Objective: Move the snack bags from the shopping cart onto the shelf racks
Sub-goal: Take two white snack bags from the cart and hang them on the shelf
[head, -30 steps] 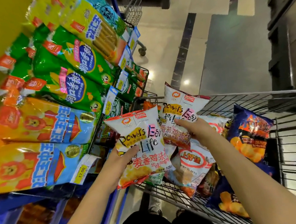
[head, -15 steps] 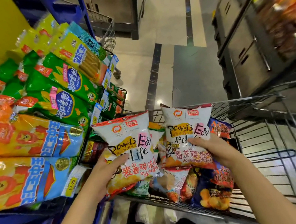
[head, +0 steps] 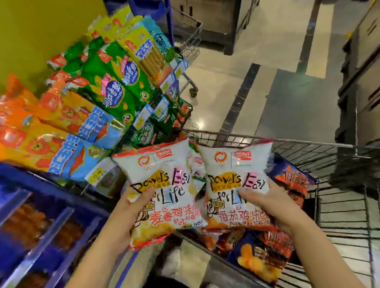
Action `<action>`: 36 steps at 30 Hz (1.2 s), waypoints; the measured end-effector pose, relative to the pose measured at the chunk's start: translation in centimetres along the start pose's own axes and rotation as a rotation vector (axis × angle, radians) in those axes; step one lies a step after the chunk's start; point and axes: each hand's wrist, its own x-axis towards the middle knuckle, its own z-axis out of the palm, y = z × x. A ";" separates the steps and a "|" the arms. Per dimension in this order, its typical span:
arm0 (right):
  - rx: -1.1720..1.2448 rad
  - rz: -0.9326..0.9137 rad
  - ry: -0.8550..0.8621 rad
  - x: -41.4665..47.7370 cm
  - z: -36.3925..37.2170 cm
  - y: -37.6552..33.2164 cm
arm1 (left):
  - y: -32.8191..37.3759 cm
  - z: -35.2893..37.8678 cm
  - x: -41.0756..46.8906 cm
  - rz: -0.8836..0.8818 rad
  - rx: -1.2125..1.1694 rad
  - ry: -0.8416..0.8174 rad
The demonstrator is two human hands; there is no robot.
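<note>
My left hand (head: 130, 210) grips a white snack bag (head: 161, 172) by its left side, thumb across the front. My right hand (head: 271, 203) grips a second, matching white snack bag (head: 235, 162) by its right side. Both bags are upright, side by side, above the near corner of the wire shopping cart (head: 357, 199). Below them in the cart lie several more bags, among them a dark blue and orange bag (head: 289, 178) and an orange snack bag (head: 258, 260). The shelf rack (head: 49, 185) stands to the left.
The rack carries green bags (head: 114, 86), orange and blue bags (head: 68, 141) and yellow price tags (head: 97, 173). A lower blue shelf (head: 26, 240) holds brown packets. A second cart (head: 189, 39) stands farther down the aisle. Dark cabinets (head: 369, 84) line the right side.
The view has tilted up toward the aisle. Both hands have lifted their white bags higher and brought them level, side by side over the cart.
</note>
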 end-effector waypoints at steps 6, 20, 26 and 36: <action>0.068 0.005 -0.182 -1.7 0.9 0.1 | -5.9 -1.5 -7.2 0.028 -0.134 0.229; -0.217 0.016 -0.716 -6.6 17.1 -0.6 | -13.4 -7.8 -30.9 0.248 -0.356 0.749; -0.300 0.010 -0.981 -15.0 26.8 -0.2 | -18.3 -10.1 -42.4 0.309 -0.489 0.973; -0.467 0.024 -1.383 -35.1 39.6 6.9 | -30.9 -11.4 -64.8 0.438 -0.711 1.212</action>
